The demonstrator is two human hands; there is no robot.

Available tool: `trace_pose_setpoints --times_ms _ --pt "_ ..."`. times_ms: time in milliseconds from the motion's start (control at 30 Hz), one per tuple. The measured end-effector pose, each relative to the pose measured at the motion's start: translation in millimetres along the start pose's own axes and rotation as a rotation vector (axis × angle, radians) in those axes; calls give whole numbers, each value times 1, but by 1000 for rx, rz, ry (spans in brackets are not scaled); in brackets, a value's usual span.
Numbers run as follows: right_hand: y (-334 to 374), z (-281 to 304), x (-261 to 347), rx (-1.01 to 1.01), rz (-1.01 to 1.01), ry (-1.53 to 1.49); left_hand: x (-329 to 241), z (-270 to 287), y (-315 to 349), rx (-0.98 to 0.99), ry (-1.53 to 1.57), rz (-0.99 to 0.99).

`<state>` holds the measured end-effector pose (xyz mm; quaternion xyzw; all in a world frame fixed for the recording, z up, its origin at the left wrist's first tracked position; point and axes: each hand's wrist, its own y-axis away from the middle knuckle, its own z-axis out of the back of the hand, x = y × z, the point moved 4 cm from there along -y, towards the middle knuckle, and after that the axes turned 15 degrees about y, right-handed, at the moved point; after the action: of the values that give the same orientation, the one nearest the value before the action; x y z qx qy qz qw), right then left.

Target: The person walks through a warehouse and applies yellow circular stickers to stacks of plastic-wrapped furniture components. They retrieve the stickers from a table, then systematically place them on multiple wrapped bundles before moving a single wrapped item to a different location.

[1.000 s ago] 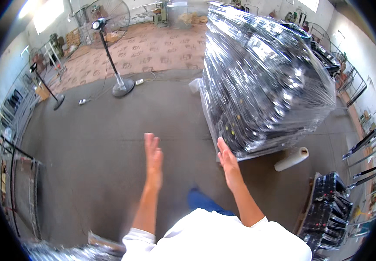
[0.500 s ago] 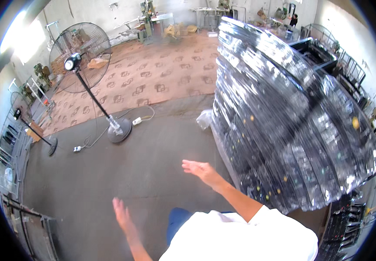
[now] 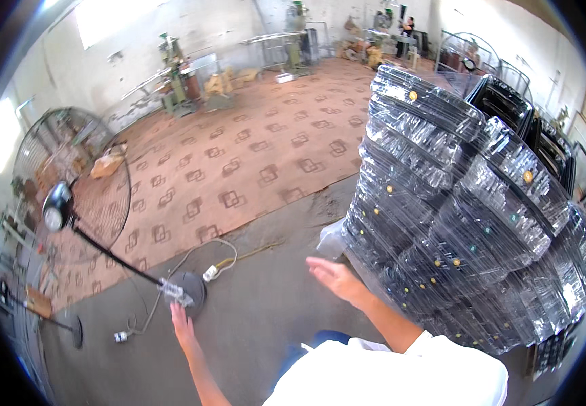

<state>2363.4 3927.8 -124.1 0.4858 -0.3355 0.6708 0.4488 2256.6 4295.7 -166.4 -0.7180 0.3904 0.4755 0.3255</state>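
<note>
Both of my hands are empty and held out in front of me. My left hand (image 3: 184,329) is open, its fingers stretched forward, and in the picture it overlaps the foot of a tall pedestal fan (image 3: 188,289). No contact with the fan can be made out. My right hand (image 3: 337,279) is open too, fingers extended toward the left. It is nearest to a large stack of black items bundled in clear plastic wrap (image 3: 428,216), which rises on my right. A loose flap of clear plastic (image 3: 332,238) sticks out at the stack's lower left corner.
A white extension cord (image 3: 210,272) trails over the grey floor (image 3: 259,304). Beyond it lies a patterned reddish-brown carpet (image 3: 239,162). Green machines (image 3: 178,78) and work tables line the far wall. A second fan (image 3: 76,331) stands at the left. Far off is a person (image 3: 408,28).
My view has tilted up and swung to the right, showing more carpet and far wall. The fan and the wrapped stack look closer. Both hands stay open.
</note>
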Motion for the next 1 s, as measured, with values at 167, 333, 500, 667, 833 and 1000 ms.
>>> trace_pose_setpoints --times_ms 167,333,500,667,833,1000 --pt "-117 43 15 -492 96 -43 23 -220 -190 527 165 -41" --pt "-270 33 -40 -736 332 -69 125 -376 -255 817 201 280" --pt "-396 108 -97 -82 -177 23 194 -385 -399 994 -69 515" --pt "-500 198 -99 -90 -194 69 224 -359 -553 677 -147 542" --pt "-613 254 -161 -85 -293 151 300 -388 -657 465 -140 582" --pt "-749 353 -211 -187 -313 179 361 -538 -810 610 -140 553"
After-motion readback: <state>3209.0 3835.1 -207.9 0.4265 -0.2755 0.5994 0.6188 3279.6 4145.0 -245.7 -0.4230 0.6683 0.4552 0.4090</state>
